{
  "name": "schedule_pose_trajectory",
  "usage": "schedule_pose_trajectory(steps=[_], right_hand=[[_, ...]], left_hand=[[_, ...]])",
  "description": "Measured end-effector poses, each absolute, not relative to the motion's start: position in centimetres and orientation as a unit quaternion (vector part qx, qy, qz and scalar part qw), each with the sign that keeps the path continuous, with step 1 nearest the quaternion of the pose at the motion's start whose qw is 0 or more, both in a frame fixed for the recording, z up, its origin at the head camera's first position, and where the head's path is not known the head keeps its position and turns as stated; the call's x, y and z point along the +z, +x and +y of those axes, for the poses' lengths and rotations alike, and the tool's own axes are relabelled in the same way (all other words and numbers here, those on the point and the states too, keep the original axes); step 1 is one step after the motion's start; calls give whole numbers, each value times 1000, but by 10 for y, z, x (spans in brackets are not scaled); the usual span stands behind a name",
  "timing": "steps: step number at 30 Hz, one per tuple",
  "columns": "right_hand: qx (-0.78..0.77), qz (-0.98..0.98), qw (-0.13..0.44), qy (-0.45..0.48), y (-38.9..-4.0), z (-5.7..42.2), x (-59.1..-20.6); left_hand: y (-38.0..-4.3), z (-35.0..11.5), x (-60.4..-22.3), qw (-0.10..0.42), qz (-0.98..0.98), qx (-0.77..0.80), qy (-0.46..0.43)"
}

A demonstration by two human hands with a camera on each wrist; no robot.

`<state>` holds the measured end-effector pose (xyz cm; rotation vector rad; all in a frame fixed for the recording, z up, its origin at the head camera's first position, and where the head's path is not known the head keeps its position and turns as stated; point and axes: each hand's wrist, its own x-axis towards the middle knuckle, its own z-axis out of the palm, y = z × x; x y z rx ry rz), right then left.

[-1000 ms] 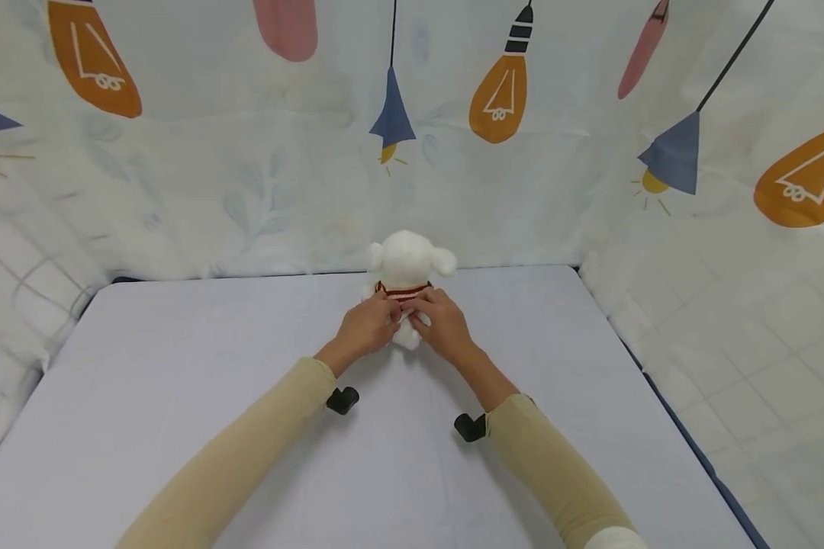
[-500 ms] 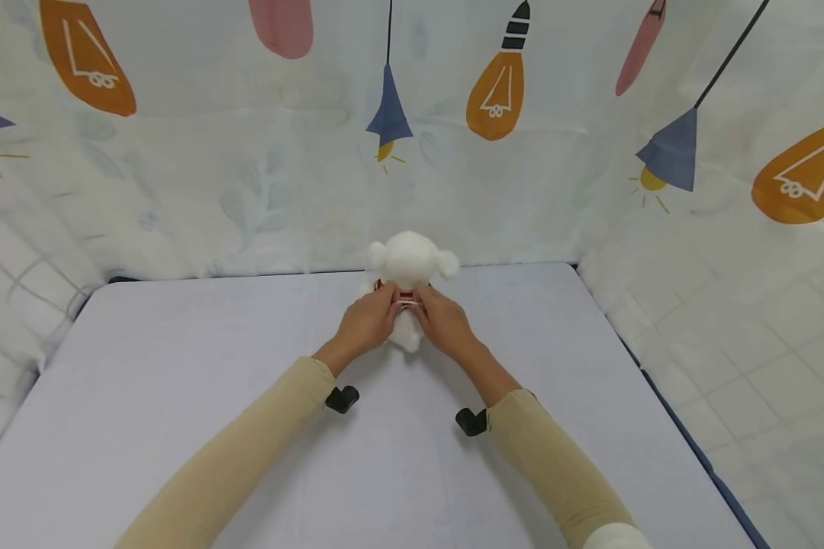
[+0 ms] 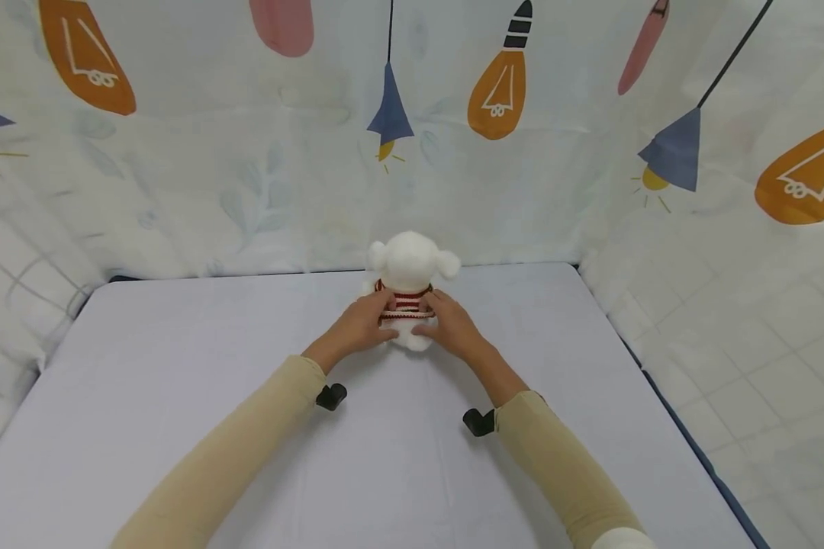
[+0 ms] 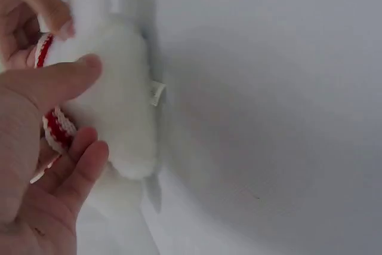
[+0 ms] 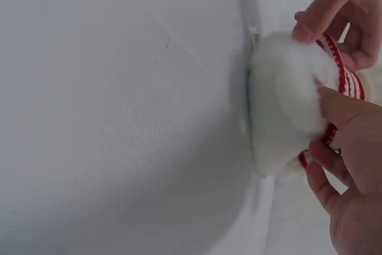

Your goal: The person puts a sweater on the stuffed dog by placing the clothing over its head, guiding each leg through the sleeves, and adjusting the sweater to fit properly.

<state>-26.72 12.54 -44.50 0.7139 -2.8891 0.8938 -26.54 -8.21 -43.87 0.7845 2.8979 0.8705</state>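
Observation:
A white plush toy (image 3: 412,259) with round ears sits upright near the far edge of the table, its back toward me. It wears a red-and-white striped knitted sweater (image 3: 408,303), whose hem lies across the lower back. My left hand (image 3: 355,324) holds the toy's left side, with the thumb over the white lower body and the fingers curled at the hem. On the other side my right hand (image 3: 456,328) grips it the same way, thumb (image 5: 331,103) on the white plush. A small white tag (image 4: 157,93) sticks out low on the toy. Its front is hidden.
A white cloth covers the table (image 3: 384,457). Right behind the toy hangs a pale curtain (image 3: 302,191) printed with lamps and bulbs, and it continues along both sides. Black wrist cameras (image 3: 479,422) stick out from the beige sleeves (image 3: 226,457).
Both hands have moved apart from the middle of the sweater's hem to the toy's sides. The hem, bunched up before, now lies lower and flat, with more stripes showing.

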Motion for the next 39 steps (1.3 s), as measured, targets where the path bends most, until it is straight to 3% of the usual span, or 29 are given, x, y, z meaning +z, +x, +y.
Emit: schedule_pose_trajectory(steps=[4,9,19,30,39], right_hand=[[291,-923,50,245,-267,124,-449],[298,-923,12,245,-266,123,-456],[266,-934,-106,212,-263,122,-444],[233,-935,-7,267,-264,131,-435],[192,-953,-22,235,-271,132,-441]], left_hand=[[-264,-80,-446,-30,933,224,280],[-264,-77,-457,-58,933,210,287],[-263,-78,-452,18,940,228,251],[-260,-88,-440,-23,942,203,267],[-269,-98,-444,11,939,219,264]])
